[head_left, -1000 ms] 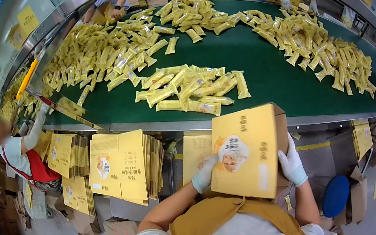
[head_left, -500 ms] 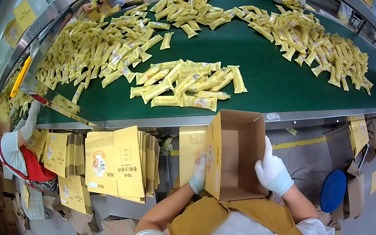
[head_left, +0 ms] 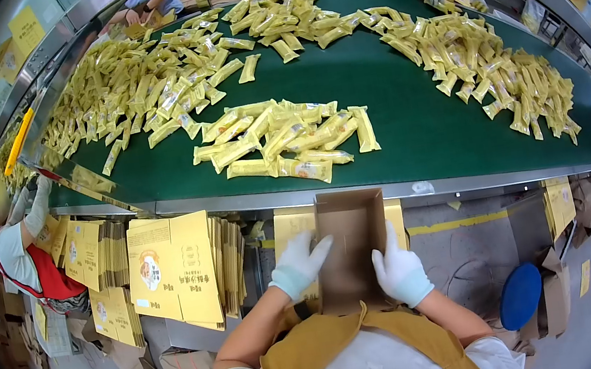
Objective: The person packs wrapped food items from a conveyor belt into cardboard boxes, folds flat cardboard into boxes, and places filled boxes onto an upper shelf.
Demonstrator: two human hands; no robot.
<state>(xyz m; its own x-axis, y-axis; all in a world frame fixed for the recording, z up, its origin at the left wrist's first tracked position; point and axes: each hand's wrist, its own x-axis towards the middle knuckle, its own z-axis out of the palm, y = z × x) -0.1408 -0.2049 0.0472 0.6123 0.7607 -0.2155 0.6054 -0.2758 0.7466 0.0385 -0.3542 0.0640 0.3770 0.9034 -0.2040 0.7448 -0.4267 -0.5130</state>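
Note:
An open cardboard box [head_left: 353, 245], brown inside, stands in front of my chest with its opening toward me. My left hand [head_left: 300, 266], in a white glove, is at its left wall, thumb over the edge and fingers outside. On the opposite wall my right hand [head_left: 401, 269], also gloved, has its thumb at the rim and its fingers along the outside. Beyond the box, a small pile of yellow wrapped packets [head_left: 284, 136] lies on the green conveyor belt [head_left: 381, 95]. The box's outer faces are mostly hidden.
Stacks of flat yellow cartons [head_left: 174, 267] stand to the left below the belt's metal edge [head_left: 252, 200]. Larger packet heaps [head_left: 136, 86] cover the belt's far left and right. A blue stool [head_left: 521, 296] is at right. A co-worker in a red apron [head_left: 54, 259] works at left; others work opposite.
The box has turned from a tilt so its opening faces me squarely, and has shifted slightly left and down. My left hand has come up to its rim. Across the belt, gloved hands have reached a carton.

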